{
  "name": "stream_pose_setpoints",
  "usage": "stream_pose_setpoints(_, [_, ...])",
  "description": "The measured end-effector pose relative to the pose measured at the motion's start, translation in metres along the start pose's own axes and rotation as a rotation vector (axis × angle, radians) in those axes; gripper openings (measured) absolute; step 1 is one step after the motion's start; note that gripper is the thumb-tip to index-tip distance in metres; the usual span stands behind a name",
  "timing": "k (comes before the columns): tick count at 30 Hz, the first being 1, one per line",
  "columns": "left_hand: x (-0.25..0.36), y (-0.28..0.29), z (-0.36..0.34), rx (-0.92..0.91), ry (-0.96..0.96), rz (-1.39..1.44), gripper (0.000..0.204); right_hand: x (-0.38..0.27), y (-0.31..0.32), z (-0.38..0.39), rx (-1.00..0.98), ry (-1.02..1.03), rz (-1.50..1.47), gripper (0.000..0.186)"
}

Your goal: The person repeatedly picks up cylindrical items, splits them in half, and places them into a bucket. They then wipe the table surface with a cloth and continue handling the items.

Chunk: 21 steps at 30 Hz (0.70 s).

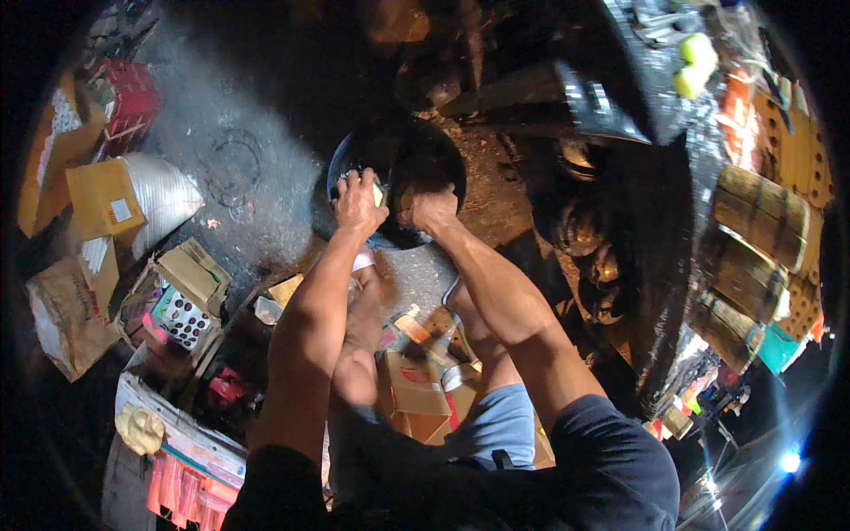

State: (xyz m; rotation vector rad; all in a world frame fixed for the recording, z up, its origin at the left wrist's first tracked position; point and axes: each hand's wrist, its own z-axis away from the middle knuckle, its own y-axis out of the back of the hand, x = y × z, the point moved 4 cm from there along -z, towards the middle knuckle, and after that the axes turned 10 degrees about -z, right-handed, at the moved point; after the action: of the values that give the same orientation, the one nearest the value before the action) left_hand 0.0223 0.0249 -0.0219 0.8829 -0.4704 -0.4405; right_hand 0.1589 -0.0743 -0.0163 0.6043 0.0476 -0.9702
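Observation:
A dark round pan or basin (390,143) sits low in front of me, just beyond my feet. My left hand (357,205) reaches over its near left part, fingers bent around a small pale yellow-green piece (379,191); its kind does not show clearly. Close beside it, my right hand (431,209) is closed over the near part of the pan. What the right fingers grip is mostly hidden in shadow. Both forearms stretch forward between my knees.
On the left stand an open carton (190,301) with packaged goods, a brown box (102,199) and a white sack (161,195). Another carton (416,394) lies between my legs. A dark, shiny-edged structure (664,265) and cut logs (757,212) are on the right.

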Motion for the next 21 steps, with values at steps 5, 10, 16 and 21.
stream_pose_setpoints(5, [0.025,0.042,0.037,0.059,0.09,0.154,0.085,-0.035,0.079,0.143,0.348,0.054,-0.042,0.089])
stream_pose_setpoints(10, [0.067,0.117,0.107,0.199,0.164,0.199,0.084,-0.054,0.123,0.245,0.535,0.161,-0.103,0.082])
stream_pose_setpoints(16, [0.1,0.192,0.166,0.242,0.267,0.208,0.083,-0.07,0.146,0.307,0.696,0.222,-0.164,0.077])
stream_pose_setpoints(21, [0.109,0.236,0.194,0.223,0.245,0.142,0.083,-0.075,0.155,0.333,0.634,0.13,-0.237,0.085])
